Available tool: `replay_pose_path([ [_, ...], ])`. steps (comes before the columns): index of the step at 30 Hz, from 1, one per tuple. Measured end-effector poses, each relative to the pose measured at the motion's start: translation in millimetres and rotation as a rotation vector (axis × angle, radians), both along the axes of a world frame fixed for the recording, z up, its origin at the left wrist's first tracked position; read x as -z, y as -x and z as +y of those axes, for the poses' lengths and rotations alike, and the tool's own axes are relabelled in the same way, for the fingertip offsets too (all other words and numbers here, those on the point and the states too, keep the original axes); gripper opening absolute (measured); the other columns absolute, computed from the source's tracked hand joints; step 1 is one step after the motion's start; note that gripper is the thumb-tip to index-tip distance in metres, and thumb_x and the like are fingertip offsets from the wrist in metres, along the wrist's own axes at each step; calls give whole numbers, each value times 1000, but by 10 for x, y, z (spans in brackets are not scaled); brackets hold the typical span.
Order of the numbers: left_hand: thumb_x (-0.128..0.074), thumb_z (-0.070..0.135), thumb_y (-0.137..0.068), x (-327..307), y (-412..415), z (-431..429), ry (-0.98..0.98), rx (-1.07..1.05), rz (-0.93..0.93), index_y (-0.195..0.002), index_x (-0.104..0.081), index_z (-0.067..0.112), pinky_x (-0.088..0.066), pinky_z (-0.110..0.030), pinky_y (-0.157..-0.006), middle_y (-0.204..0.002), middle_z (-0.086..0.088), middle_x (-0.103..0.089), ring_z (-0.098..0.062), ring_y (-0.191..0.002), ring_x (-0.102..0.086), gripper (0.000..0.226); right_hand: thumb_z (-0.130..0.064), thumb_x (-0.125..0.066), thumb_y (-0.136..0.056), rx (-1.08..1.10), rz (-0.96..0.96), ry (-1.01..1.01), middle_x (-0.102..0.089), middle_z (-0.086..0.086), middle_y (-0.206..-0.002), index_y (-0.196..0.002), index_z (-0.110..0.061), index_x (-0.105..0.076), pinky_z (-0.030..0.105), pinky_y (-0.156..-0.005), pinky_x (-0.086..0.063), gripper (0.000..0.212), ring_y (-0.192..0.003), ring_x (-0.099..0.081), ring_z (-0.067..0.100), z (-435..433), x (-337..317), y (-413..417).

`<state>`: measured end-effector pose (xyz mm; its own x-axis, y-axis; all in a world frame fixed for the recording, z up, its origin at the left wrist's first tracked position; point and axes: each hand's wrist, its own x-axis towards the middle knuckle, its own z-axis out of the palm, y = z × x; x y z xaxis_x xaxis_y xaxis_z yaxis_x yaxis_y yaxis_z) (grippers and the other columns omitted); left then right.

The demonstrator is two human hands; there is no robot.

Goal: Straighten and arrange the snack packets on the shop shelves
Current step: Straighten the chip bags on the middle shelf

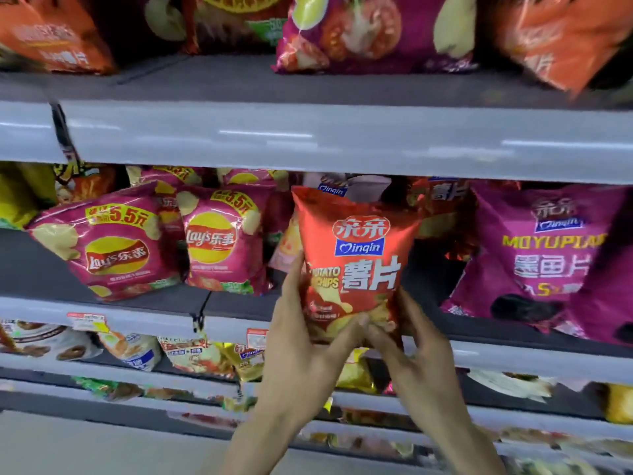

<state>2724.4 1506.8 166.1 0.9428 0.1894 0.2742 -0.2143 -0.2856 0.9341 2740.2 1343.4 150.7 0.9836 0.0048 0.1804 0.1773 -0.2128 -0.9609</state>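
Left hand and right hand grip red foil "Qinqin POTATO CHIPS" packet upright at grey middle shelf; pink "Lay's" packets left.

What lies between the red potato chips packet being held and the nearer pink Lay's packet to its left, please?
In the head view, a pale pinkish packet shows between the red packet and the Lay's packet, partly hidden.
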Motion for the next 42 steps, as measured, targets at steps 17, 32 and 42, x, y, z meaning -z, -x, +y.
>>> replay_pose_path([
  [17,-60,-7,-101,288,-1075,-868,98,-7,-54,-159,-27,20,-50,-33,-111,-146,14,-56,-8,-137,-56,72,-20,-66,-99,109,33,165,-19,4,-172,-166,-13,-9,44,-129,-22,89,-158,-19,17,-399,74,-734],
  [32,-67,-1,-87,208,-1579,-903,-126,29,-140,-153,-41,14,-40,-21,-105,-130,0,-52,-7,-113,-47,72,-28,-47,-79,167,152,270,-17,-2,-173,-166,-19,-18,29,-128,-16,93,-157,-19,14,-336,-161,-838],
  [42,-78,9,-88,389,-1680,-1003,7,136,-75,-156,-38,16,-46,-25,-101,-136,-7,-50,-14,-118,-54,79,-53,-48,-92,354,145,160,-30,-10,-169,-164,-30,-25,40,-129,-22,79,-155,-27,7,-274,-120,-782],
])
